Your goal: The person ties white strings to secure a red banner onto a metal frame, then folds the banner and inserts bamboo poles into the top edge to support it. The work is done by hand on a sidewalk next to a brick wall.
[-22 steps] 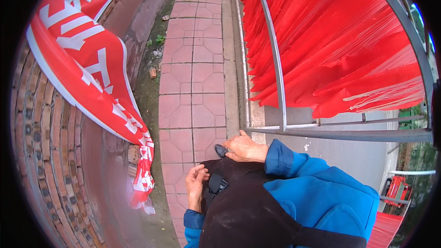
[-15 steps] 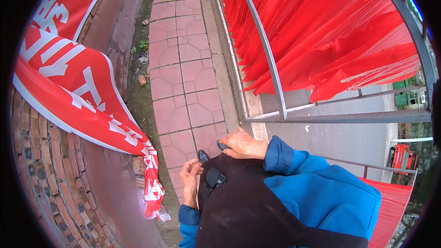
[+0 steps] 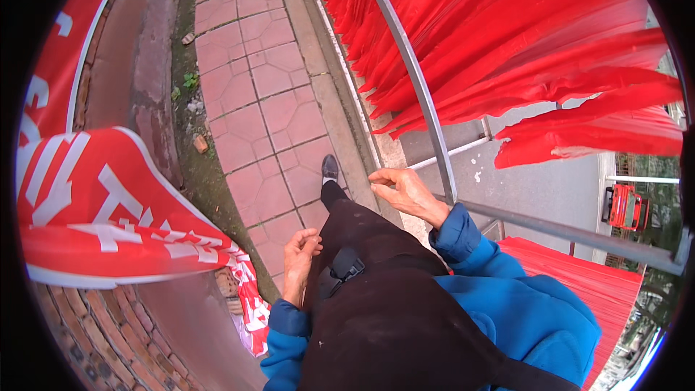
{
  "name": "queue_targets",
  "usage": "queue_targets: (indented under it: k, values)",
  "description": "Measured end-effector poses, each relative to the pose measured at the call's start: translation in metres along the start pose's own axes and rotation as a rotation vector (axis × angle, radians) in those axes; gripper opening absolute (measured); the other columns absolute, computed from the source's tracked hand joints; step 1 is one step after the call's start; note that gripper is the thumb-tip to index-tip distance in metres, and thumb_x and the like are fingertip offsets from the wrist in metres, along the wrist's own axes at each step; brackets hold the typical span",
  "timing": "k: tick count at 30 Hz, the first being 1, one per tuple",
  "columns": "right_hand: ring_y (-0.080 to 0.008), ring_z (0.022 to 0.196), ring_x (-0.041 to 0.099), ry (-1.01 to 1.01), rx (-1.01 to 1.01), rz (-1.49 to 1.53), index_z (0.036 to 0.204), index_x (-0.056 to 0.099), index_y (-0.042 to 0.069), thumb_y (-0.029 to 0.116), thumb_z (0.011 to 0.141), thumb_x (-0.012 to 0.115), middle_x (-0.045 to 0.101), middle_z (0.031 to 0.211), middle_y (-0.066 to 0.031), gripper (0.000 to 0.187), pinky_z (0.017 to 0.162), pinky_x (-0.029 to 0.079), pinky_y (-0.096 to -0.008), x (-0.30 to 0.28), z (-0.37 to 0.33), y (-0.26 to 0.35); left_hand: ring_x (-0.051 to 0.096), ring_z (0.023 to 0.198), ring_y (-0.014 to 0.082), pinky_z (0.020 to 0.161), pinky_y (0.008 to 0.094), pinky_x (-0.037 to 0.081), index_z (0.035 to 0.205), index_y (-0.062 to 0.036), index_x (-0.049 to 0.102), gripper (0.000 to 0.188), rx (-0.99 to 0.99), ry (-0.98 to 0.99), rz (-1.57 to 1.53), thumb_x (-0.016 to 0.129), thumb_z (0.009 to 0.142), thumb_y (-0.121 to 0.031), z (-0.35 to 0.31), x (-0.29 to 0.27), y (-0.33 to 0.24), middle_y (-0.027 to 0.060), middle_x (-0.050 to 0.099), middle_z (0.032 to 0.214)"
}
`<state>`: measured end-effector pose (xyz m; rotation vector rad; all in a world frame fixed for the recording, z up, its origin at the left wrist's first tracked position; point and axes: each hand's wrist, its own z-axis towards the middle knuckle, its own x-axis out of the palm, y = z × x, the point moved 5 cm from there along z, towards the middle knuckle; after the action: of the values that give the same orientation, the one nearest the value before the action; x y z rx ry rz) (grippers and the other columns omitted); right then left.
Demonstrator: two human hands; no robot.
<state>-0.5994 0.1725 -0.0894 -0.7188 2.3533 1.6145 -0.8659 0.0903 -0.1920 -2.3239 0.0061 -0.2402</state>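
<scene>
My left hand (image 3: 300, 262) hangs beside the dark apron (image 3: 376, 311), its fingers loosely bent and nothing seen in it. A black buckle (image 3: 350, 266) lies on the apron close by. Farther right, my right hand (image 3: 410, 194) is held out with thumb and fingers apart, also holding nothing that shows. It is nearest to a grey metal frame (image 3: 427, 112), whose bars pass beyond it; I see no grip on them. Long red cloth strips (image 3: 470, 51) hang on the frame's far side. One dark shoe (image 3: 330, 166) is on the pink paving (image 3: 279, 119).
A red banner with white lettering (image 3: 108, 199) sags along the left, its bunched end (image 3: 253, 311) low by the walkway. Beneath it is a brick wall (image 3: 94, 326). A broken brick (image 3: 200, 144) lies on the mossy strip. Right, a road (image 3: 536, 203) and red vehicle (image 3: 626, 208) show.
The view has swung and shifted along the walkway. My right hand has moved right, away from my left hand, toward the frame. One shoe has stepped forward; the other is no longer visible.
</scene>
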Motion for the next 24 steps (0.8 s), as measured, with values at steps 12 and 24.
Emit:
queue_targets:
  k: [12, 24]
  values:
    - [-0.0171, 0.096, 0.065, -0.582, -0.067, 0.41, 0.112, 0.063, -0.004, 0.002, 0.092, 0.058, 0.068, 0.101, -0.0108, 0.021, 0.088, 0.052, -0.0287, -0.188, 0.11, 0.031, 0.06, 0.077, 0.0127, 0.07, 0.0248, 0.048, 0.109, 0.0002, 0.061, 0.022, 0.008, 0.122, 0.037, 0.059, 0.091, -0.012, 0.152, 0.067, -0.134, 0.0077, 0.066, 0.092]
    - [-0.0159, 0.104, 0.059, -1.02, -0.282, 0.378, 0.131, 0.05, -0.001, -0.004, 0.089, 0.058, 0.059, 0.12, -0.0125, 0.043, 0.087, 0.05, -0.025, -0.283, 0.153, 0.069, 0.063, 0.073, 0.0142, 0.065, 0.0254, 0.051, 0.107, -0.0011, 0.063, 0.018, 0.115, 0.304, 0.136, 0.059, 0.091, -0.008, 0.265, 0.097, -0.235, 0.0089, 0.067, 0.09]
